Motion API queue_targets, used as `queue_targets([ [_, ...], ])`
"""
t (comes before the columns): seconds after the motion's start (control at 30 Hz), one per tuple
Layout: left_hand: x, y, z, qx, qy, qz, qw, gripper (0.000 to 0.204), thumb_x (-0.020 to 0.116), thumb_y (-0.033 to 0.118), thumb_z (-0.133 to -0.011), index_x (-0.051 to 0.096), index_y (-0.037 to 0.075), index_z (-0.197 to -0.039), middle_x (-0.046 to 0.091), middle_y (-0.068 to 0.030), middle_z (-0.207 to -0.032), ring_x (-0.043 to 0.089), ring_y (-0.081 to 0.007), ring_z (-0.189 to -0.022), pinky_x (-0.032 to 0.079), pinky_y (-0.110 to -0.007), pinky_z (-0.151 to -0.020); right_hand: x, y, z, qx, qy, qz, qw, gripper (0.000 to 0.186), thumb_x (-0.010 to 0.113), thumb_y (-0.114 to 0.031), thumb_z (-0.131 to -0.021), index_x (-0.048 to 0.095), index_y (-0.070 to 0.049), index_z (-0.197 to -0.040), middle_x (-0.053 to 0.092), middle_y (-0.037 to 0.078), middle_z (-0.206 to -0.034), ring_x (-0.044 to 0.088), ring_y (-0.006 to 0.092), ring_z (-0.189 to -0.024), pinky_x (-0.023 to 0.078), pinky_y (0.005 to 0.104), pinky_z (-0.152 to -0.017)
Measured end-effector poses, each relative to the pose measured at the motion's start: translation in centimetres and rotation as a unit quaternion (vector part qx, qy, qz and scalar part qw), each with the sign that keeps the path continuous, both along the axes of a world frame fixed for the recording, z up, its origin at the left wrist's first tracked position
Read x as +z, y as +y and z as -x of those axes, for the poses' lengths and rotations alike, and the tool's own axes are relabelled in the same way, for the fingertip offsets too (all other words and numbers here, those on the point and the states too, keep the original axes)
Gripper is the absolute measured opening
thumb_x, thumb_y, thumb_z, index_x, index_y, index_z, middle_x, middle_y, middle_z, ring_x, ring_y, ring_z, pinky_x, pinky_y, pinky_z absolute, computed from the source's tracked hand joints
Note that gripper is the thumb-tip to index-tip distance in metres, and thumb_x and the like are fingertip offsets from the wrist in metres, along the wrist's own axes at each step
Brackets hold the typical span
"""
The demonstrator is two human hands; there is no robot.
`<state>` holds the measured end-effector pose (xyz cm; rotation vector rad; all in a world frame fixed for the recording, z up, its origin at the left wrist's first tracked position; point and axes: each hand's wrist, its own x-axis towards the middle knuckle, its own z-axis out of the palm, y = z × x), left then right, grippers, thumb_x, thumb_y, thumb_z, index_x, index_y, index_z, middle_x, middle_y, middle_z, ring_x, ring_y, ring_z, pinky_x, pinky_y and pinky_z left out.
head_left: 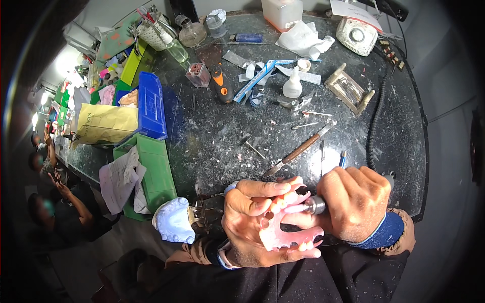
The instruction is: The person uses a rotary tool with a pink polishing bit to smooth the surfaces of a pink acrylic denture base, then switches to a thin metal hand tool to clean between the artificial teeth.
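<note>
Across the dust-strewn black bench point(202, 151), at lower centre-right, I see the left hand point(240, 217) clamped around a pink denture point(277, 235), the right hand point(353, 202) closed on a handpiece point(316, 205). I judge this as grinding; the next stroke calls for steady bracing.

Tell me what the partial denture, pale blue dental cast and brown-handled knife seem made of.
Partial denture: probably acrylic resin; its smooth pink base shines.
Dental cast: likely plaster; matte, evenly coloured surface.
Brown-handled knife: apparently wooden grip, brown and smooth, with greyish, metallic-looking ends.
</note>
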<state>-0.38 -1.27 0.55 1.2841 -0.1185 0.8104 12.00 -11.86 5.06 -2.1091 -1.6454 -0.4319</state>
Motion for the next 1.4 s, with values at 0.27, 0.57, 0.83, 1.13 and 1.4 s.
queue_targets([
  [0.27, 0.0, 0.1, -0.2, 0.013, 0.008, -0.025, 1.0, 0.081, 0.089, 0.008, -0.053, 0.031, 0.008, -0.11, 0.044, -0.0184, -0.115, 0.053, -0.0312, -0.112, 0.05, -0.04, -0.091, 0.0, -0.1, -0.1, -0.001, 0.0, 0.002, 1.0, 0.045, 0.065, -0.046, -0.073, 0.039, -0.013, -0.056, 0.033, -0.003, -0.051, 0.038, 0.0106, -0.039, 0.025, 0.0257, -0.037],
  [0.57, -0.2, -0.5, -0.7, 0.022, 0.029, 0.043, 0.998, 0.077, 0.089, 0.013, -0.055, 0.029, 0.005, -0.103, 0.043, -0.0167, -0.114, 0.053, -0.03, -0.112, 0.048, -0.042, -0.094, -0.3, 0.3, -0.1, 0.005, -0.024, 0.012, 1.0, 0.036, 0.062, -0.04, -0.075, 0.044, -0.012, -0.062, 0.039, -0.001, -0.054, 0.045, 0.0106, -0.043, 0.028, 0.0261, -0.038],
  [0.83, -0.6, -0.3, -0.7, 0.006, -0.045, 0.056, 0.997, 0.077, 0.088, 0.007, -0.054, 0.03, 0.005, -0.106, 0.043, -0.0177, -0.115, 0.049, -0.0329, -0.116, 0.048, -0.047, -0.094, 0.9, -0.1, -1.3, -0.027, -0.015, -0.015, 0.999, 0.065, 0.072, -0.064, -0.055, 0.037, -0.01, -0.057, 0.036, 0.0, -0.048, 0.042, 0.0145, -0.036, 0.032, 0.0267, -0.036],
  [1.13, 0.1, -0.3, 1.3, -0.067, -0.031, 0.169, 0.983, 0.071, 0.08, -0.003, -0.062, 0.031, 0.008, -0.112, 0.041, -0.0193, -0.12, 0.046, -0.0409, -0.118, 0.047, -0.054, -0.092, 3.1, -1.0, -2.1, 0.147, 0.311, -0.041, 0.938, 0.038, 0.087, -0.031, -0.056, 0.064, -0.008, -0.074, 0.055, -0.001, -0.053, 0.051, 0.0067, -0.041, 0.035, 0.0209, -0.039],
  [1.4, -0.3, 0.0, 0.6, -0.112, -0.076, 0.102, 0.985, 0.066, 0.071, -0.018, -0.064, 0.036, 0.007, -0.115, 0.042, -0.019, -0.127, 0.046, -0.0398, -0.118, 0.052, -0.049, -0.088, 3.1, -1.1, -2.2, 0.181, 0.406, 0.025, 0.895, 0.029, 0.075, -0.02, -0.072, 0.066, -0.006, -0.096, 0.068, 0.007, -0.077, 0.066, 0.0207, -0.061, 0.051, 0.0285, -0.055],
])
